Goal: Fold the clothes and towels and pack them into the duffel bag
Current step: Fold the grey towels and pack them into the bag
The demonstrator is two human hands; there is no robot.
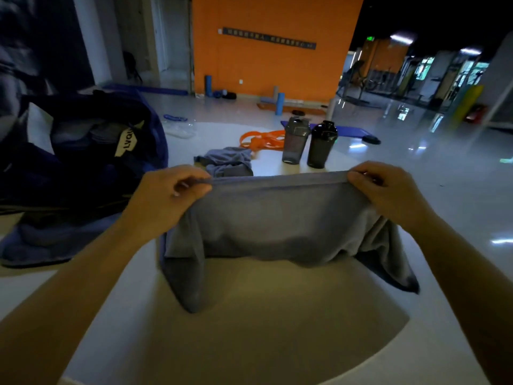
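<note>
while i hold the gray towel (pixel 266 218) up by its top edge, i think i am in the middle of folding it. my left hand (pixel 166 195) pinches one top corner, and my right hand (pixel 388 195) pinches the other corner. the fingers (pixel 191 187) on both hands are curled tight on the cloth, and the edge is pulled straight between them.

the towel hangs down in front of me. its two bottom corners droop to the white surface (pixel 249 329) and look like they touch it. the middle part sags a bit.

both my arms reach out in front of me, a little apart. my hands are at about the same height, with the backs of them facing up at me.

next, i think i should bring my two hands together so the corners meet, or lay the towel flat and fold it in half. i need to keep the edges lined up so it comes out neat.

the blue duffel bag (pixel 83 151) sits open on my left, close by, with some things in it already. a crumpled blue cloth (pixel 227 162) lies past the towel and is not folded yet. two dark bottles (pixel 308 143) stand near it.
</note>
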